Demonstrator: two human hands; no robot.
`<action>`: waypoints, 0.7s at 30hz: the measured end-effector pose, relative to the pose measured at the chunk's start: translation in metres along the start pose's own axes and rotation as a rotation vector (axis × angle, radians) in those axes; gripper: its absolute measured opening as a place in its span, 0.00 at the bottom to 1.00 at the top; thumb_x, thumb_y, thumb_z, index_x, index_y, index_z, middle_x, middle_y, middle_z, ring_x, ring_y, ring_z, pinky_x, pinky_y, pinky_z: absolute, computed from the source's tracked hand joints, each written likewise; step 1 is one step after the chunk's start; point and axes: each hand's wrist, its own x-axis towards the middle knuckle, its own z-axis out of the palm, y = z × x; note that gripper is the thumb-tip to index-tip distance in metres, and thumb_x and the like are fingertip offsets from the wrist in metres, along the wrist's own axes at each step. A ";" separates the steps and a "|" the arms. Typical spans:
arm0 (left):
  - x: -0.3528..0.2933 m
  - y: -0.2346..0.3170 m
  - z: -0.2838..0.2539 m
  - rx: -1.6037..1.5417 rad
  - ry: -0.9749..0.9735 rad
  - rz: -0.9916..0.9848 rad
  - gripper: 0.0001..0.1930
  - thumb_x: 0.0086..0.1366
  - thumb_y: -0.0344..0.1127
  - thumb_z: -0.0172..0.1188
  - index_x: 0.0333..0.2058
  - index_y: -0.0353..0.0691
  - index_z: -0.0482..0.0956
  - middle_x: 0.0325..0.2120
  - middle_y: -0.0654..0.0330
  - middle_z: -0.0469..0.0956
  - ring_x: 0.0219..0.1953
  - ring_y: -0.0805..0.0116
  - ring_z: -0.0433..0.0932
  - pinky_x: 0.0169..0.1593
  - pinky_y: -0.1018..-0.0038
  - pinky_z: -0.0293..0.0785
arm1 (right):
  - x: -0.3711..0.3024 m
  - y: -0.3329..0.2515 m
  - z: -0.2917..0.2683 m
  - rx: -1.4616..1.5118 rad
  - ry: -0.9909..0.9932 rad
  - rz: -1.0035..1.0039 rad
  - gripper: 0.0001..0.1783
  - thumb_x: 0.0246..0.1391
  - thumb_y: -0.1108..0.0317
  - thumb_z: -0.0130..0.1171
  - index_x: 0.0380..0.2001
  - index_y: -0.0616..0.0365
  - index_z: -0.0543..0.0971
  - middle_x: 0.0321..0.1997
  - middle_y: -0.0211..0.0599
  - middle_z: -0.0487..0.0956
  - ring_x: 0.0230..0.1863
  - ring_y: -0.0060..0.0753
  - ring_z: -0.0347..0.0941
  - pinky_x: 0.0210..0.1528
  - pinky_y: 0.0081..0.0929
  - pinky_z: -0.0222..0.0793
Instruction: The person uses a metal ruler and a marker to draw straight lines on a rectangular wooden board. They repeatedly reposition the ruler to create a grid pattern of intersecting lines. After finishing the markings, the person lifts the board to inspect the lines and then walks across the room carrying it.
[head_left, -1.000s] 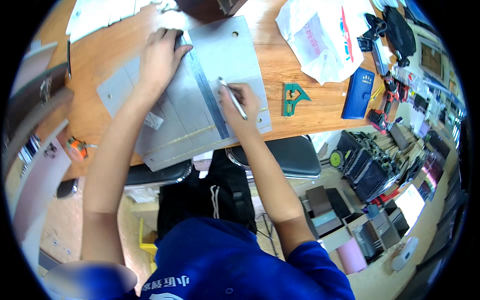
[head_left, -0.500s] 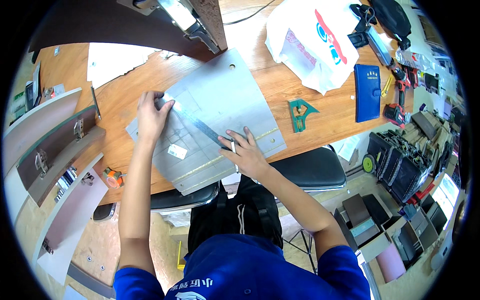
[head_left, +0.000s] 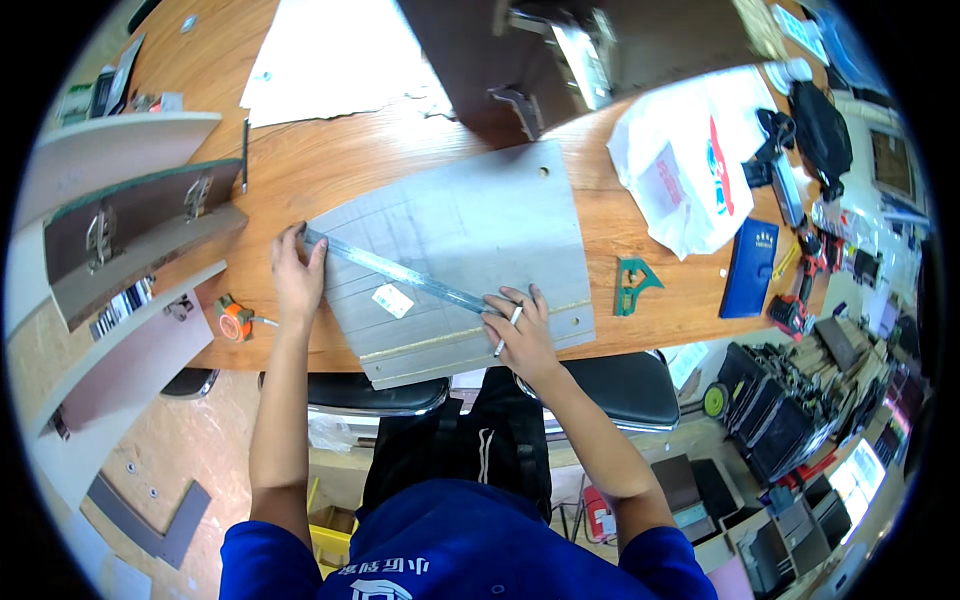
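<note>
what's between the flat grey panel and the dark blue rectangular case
In the head view, a green triangular tool lies on the wooden table between the panel and case.

A white plastic bag [head_left: 685, 170] lies on the table [head_left: 380, 150], with a blue notebook [head_left: 750, 270] between it and a red-and-black drill [head_left: 789, 317]. White paper [head_left: 335, 60] lies toward the far left. Black chairs [head_left: 612, 390] stand along the near edge; a black case [head_left: 765, 420] stands at right.

The wooden table [head_left: 265, 205] bears a grey board [head_left: 475, 235], white bag [head_left: 690, 160], and papers [head_left: 340, 60].
</note>
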 end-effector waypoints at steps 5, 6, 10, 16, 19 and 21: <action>-0.044 -0.035 -0.016 -0.023 -0.036 -0.075 0.19 0.61 0.34 0.73 0.48 0.31 0.80 0.43 0.48 0.80 0.43 0.54 0.81 0.48 0.64 0.77 | 0.004 -0.001 0.003 0.010 0.003 -0.026 0.16 0.52 0.72 0.68 0.45 0.51 0.81 0.61 0.33 0.77 0.66 0.48 0.69 0.71 0.67 0.54; -0.052 -0.038 -0.021 -0.017 -0.047 -0.095 0.19 0.62 0.33 0.73 0.48 0.30 0.80 0.42 0.48 0.81 0.40 0.57 0.82 0.46 0.65 0.78 | 0.005 -0.001 0.004 0.017 0.011 -0.034 0.16 0.52 0.72 0.68 0.45 0.51 0.81 0.61 0.33 0.77 0.66 0.48 0.69 0.71 0.67 0.54; -0.081 -0.036 -0.026 -0.251 -0.106 -0.387 0.18 0.60 0.32 0.75 0.44 0.30 0.81 0.30 0.58 0.80 0.29 0.70 0.77 0.37 0.73 0.76 | 0.009 -0.005 0.004 0.033 0.035 -0.047 0.16 0.52 0.74 0.67 0.45 0.52 0.80 0.61 0.39 0.77 0.65 0.51 0.70 0.69 0.67 0.57; -0.115 -0.027 -0.007 -0.425 -0.020 -0.561 0.18 0.62 0.32 0.74 0.45 0.24 0.81 0.28 0.62 0.80 0.28 0.78 0.73 0.35 0.78 0.74 | 0.011 -0.018 0.008 0.122 0.041 -0.098 0.17 0.50 0.74 0.67 0.45 0.55 0.80 0.61 0.48 0.76 0.63 0.55 0.72 0.67 0.62 0.62; -0.124 -0.020 -0.002 -0.478 -0.024 -0.649 0.18 0.63 0.33 0.74 0.45 0.24 0.81 0.28 0.62 0.81 0.28 0.80 0.73 0.35 0.79 0.73 | 0.018 -0.026 0.014 0.028 -0.014 -0.061 0.17 0.52 0.72 0.65 0.48 0.56 0.80 0.65 0.51 0.74 0.67 0.58 0.69 0.68 0.64 0.61; -0.131 -0.019 0.007 -0.478 -0.015 -0.638 0.18 0.64 0.33 0.73 0.45 0.24 0.82 0.28 0.61 0.82 0.29 0.80 0.74 0.35 0.79 0.73 | 0.022 -0.025 0.014 -0.007 -0.030 -0.030 0.18 0.54 0.71 0.63 0.50 0.57 0.80 0.68 0.53 0.72 0.71 0.60 0.66 0.70 0.68 0.58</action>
